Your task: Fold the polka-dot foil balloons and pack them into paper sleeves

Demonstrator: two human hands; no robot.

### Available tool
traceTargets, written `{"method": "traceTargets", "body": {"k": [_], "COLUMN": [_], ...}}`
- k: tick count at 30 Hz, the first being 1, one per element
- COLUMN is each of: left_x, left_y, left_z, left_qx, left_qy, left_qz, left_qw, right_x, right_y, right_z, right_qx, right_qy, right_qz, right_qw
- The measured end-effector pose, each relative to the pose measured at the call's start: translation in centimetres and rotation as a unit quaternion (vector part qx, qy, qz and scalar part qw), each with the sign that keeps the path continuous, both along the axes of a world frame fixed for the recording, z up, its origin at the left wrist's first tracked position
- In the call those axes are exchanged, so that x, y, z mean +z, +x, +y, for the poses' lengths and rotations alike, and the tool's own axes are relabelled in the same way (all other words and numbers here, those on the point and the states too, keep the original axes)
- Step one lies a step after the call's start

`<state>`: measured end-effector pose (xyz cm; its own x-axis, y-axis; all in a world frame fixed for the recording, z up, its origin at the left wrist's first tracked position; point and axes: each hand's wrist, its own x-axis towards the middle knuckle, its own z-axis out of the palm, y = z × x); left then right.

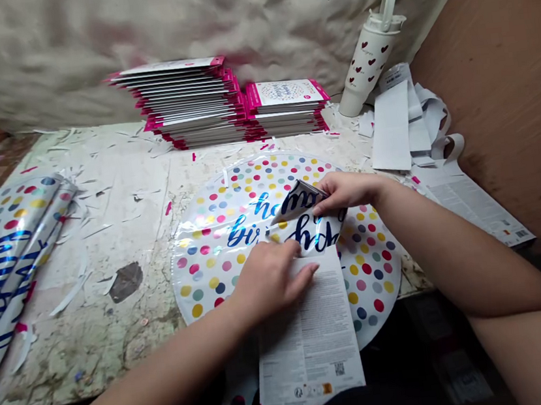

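Observation:
A folded foil balloon [314, 231] with dark blue lettering is pinched at its upper right in my right hand [345, 192]. The balloon's lower edge meets the top of a white printed packet [311, 335], which has small text and a QR code. My left hand [272, 274] grips the top left of this packet, thumb lying across its face; some fingers are hidden. Beneath both lies a round, flat foil balloon [209, 262] with coloured dots and blue script. How far the folded balloon sits inside the packet I cannot tell.
Pink-edged packets stand in a tall stack [189, 104] and a shorter stack [288, 105] at the back. A heart-patterned tumbler [365, 69] stands beside white paper strips [392, 125]. More flat foil balloons [5, 255] lie at left. Paper scraps litter the worktable [96, 349].

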<state>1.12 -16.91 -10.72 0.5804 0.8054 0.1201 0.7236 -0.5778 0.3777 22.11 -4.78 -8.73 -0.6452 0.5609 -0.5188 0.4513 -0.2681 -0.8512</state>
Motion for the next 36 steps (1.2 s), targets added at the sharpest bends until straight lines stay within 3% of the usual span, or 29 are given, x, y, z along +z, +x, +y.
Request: {"method": "traceTargets", "body": {"k": [4,8,13,18,22,25,31,36], "left_x": [0.9,1.7,2.3,2.6,2.8,3.1,3.5,3.5], "left_y": [0.9,1.3,1.4,1.5,1.6,1.7,1.7,1.5], "left_z": [-1.6,-2.5,-3.2,-3.8,-4.3,-4.6,-5.3,-5.8], "left_qx": [-0.053,-0.045,-0.037,-0.022,-0.017,-0.017,-0.004,0.004], "left_qy": [0.132,0.165,0.174,0.145,0.148,0.140,0.117,0.109], "left_qz": [0.066,0.087,0.095,0.084,0.069,0.066,0.026,0.014], "left_qw": [0.988,0.981,0.979,0.986,0.986,0.988,0.993,0.994], "right_x": [2.0,3.4,4.1,4.5,5.1,5.6,5.7,5.4], "right_y": [-1.6,-3.5,-4.7,-5.2,-5.6,-5.5,-5.2,-5.0], "right_z": [1.5,1.9,0.5,-1.3,-3.2,-3.8,-4.8,-7.2], "right_qx": [0.082,0.121,0.178,0.094,0.141,0.137,0.032,0.090], "right_qy": [-0.029,-0.021,0.030,0.176,0.216,0.227,0.258,0.243], "right_qz": [-0.064,-0.114,-0.134,-0.094,-0.124,-0.115,-0.102,-0.109], "right_qw": [0.994,0.986,0.974,0.975,0.958,0.957,0.960,0.960]}}
